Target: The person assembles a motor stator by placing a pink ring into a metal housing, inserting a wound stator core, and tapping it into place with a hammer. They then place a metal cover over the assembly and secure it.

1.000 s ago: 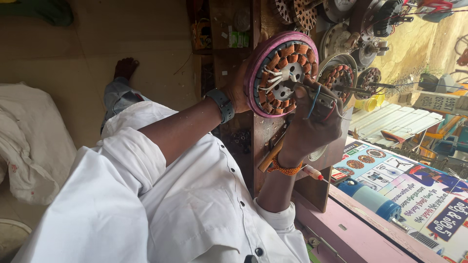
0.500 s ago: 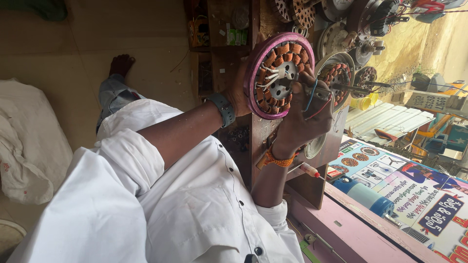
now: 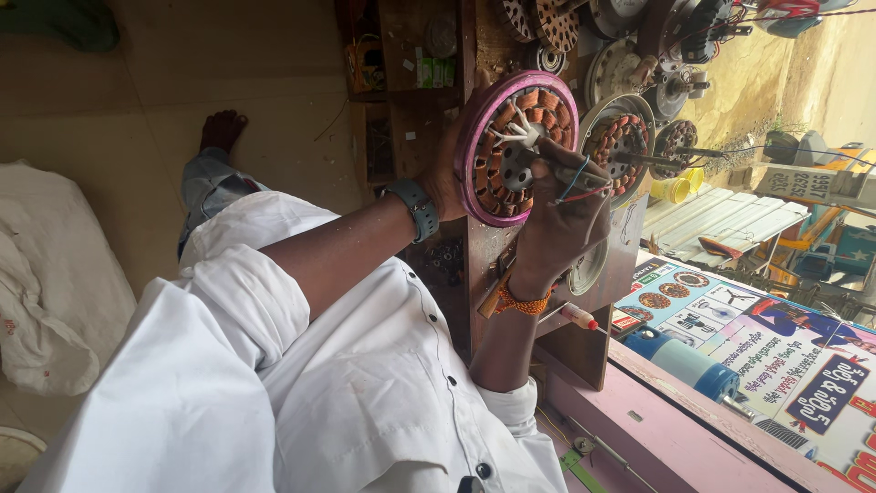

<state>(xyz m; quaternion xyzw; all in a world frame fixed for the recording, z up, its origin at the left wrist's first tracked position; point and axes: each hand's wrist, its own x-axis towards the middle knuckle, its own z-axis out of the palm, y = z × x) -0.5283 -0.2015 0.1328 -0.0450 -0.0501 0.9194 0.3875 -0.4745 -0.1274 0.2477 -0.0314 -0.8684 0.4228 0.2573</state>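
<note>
A round fan stator (image 3: 516, 146) with copper coils and a pink rim stands upright against a wooden work stand (image 3: 484, 265). My left hand (image 3: 444, 179), with a wristwatch on the wrist, grips the stator's rim from behind. My right hand (image 3: 558, 224), wearing an orange bracelet, is closed on thin blue and red wire leads (image 3: 575, 183) beside the stator's white-sleeved centre hub. Its fingertips touch the hub. My white shirt fills the lower part of the view.
Several other fan stators and motor parts (image 3: 620, 137) hang on the stand behind. A wooden-handled tool (image 3: 493, 297) and a marker (image 3: 578, 317) lie on a ledge. A blue cylinder (image 3: 684, 363) rests on the pink counter (image 3: 639, 438). White cloth (image 3: 46, 292) lies on the floor.
My right hand has shifted up and in toward the stator's hub with the wires. The stator has tilted slightly; my left hand keeps its grip.
</note>
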